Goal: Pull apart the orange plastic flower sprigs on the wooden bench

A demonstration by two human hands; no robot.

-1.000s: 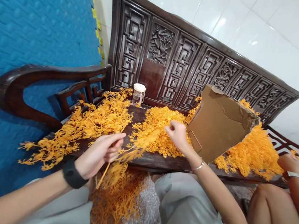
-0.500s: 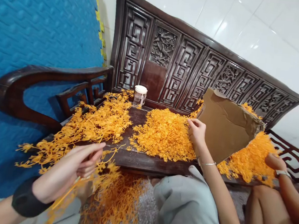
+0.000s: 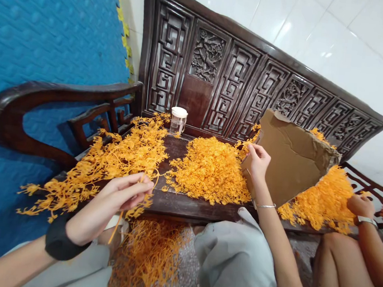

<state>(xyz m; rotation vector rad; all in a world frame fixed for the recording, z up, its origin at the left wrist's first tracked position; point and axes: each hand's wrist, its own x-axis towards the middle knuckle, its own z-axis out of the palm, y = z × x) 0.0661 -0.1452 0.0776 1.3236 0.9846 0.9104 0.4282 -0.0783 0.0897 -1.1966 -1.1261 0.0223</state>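
Note:
My left hand (image 3: 114, 201) is closed on a thin orange plastic sprig (image 3: 117, 226) whose stem hangs down toward a heap of orange sprigs (image 3: 148, 261) between my knees. My right hand (image 3: 257, 161) reaches forward, its fingers closed on the left edge of a torn brown cardboard sheet (image 3: 291, 160) that stands on the dark wooden bench (image 3: 185, 204). A pile of small orange pieces (image 3: 209, 170) lies just left of that hand. Long orange branches (image 3: 115, 156) spread over the bench's left end.
A clear jar with a white lid (image 3: 178, 120) stands at the carved bench back (image 3: 238, 85). Another orange pile (image 3: 325, 197) lies behind the cardboard. Another person's hand with a watch (image 3: 361, 207) and bare knee (image 3: 338, 266) are at the right. A blue foam wall (image 3: 46, 35) is left.
My right hand has gone from the middle pile to the cardboard's left edge and closed on it. My left hand dipped with its sprig, then rose back to the bench edge.

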